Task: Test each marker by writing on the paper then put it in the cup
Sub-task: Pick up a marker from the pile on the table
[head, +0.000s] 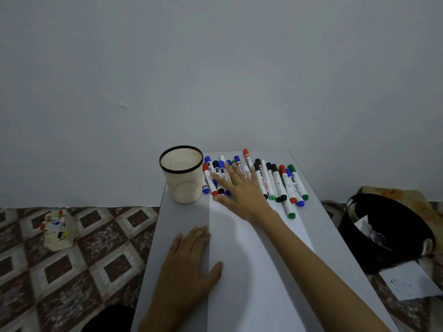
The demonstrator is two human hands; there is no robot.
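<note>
Grey table (184, 216) (paper (251, 271) on it) abuts pale wall (215, 68), patterned floor (96, 248) beside.

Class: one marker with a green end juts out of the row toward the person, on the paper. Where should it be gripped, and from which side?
Pinch the green-ended marker across its white barrel near the green tip, coming from above on the person's side. That end lies flat on the paper, clear of the row, while its far part is crowded by neighbouring markers.

A home room: patterned floor tiles (79, 248), bare wall (215, 68)
</note>
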